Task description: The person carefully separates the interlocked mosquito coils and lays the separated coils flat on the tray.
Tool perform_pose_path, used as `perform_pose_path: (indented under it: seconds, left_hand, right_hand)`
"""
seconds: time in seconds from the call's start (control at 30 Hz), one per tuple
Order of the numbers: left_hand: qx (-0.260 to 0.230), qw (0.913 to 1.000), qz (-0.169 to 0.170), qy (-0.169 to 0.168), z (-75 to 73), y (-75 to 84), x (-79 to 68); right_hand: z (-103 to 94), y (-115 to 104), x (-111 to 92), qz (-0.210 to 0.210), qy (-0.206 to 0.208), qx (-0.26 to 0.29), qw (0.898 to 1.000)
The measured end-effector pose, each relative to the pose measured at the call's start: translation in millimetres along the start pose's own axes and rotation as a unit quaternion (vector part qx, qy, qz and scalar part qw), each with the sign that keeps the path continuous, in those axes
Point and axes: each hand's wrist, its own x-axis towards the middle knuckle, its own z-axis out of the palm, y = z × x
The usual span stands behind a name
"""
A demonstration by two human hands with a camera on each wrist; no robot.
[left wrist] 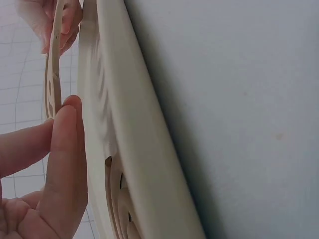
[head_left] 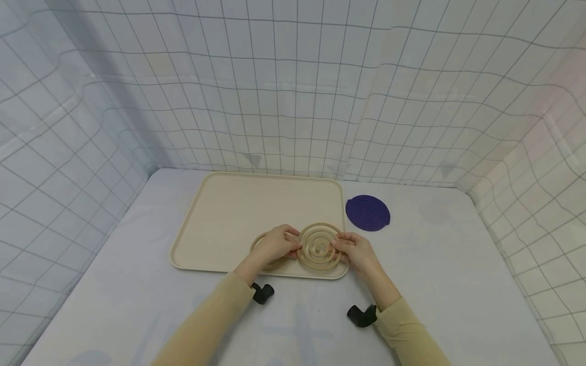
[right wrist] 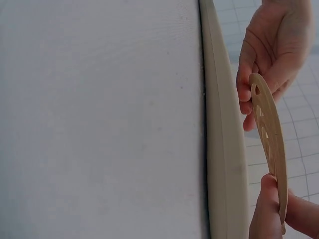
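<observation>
Both hands hold a round wooden spiral trivet (head_left: 316,265) above the front right part of a cream tray (head_left: 229,203). My left hand (head_left: 276,245) pinches its left rim between thumb and fingers. At the opposite rim, my right hand (head_left: 359,252) pinches it the same way. Seen edge-on in the right wrist view, the trivet (right wrist: 273,124) is thin, with gaps between its rings. A second wooden spiral piece (left wrist: 110,199) lies in the tray under the left hand, which partly hides it in the head view.
To the right of the tray, a purple spiral disc (head_left: 368,213) lies on the white tabletop (head_left: 439,264). White walls with a grid pattern (head_left: 284,101) enclose the back and sides. Black camera mounts (head_left: 361,316) sit at both wrists.
</observation>
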Motion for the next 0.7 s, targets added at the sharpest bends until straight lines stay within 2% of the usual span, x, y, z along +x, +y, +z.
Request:
perform_pose_path:
  seconds: [0.13, 0.23, 0.3, 0.37, 0.43, 0.5, 0.7]
  left_hand:
    - [0.000, 1.0000, -0.003, -0.002, 0.6, -0.7, 2.3]
    - [0.010, 0.9999, -0.002, 0.004, 1.1, -1.3, 4.4]
    - [0.026, 0.9996, 0.004, 0.014, 1.6, -1.9, 5.5]
    - [0.045, 0.9986, 0.011, 0.025, 2.2, -2.0, 5.7]
    - [0.072, 0.9965, 0.020, 0.037, 2.5, -2.6, 5.6]
    - [0.095, 0.9941, 0.025, 0.046, 2.9, -3.1, 5.5]
    - [0.163, 0.9833, 0.038, 0.072, 4.3, -5.4, 6.9]
  right_hand:
    - [-0.8, -1, 0, -0.008, -0.001, -0.027, 1.000]
    - [-1.6, -2, 0, -0.038, 0.009, -0.108, 0.993]
    - [-2.0, -2, 1, -0.066, 0.026, -0.191, 0.979]
    - [-2.1, -3, 1, -0.086, 0.046, -0.266, 0.959]
    - [-1.7, -4, 1, -0.099, 0.058, -0.314, 0.942]
    - [-0.9, -6, 0, -0.110, 0.064, -0.342, 0.931]
    - [2.5, -11, -4, -0.135, 0.075, -0.391, 0.907]
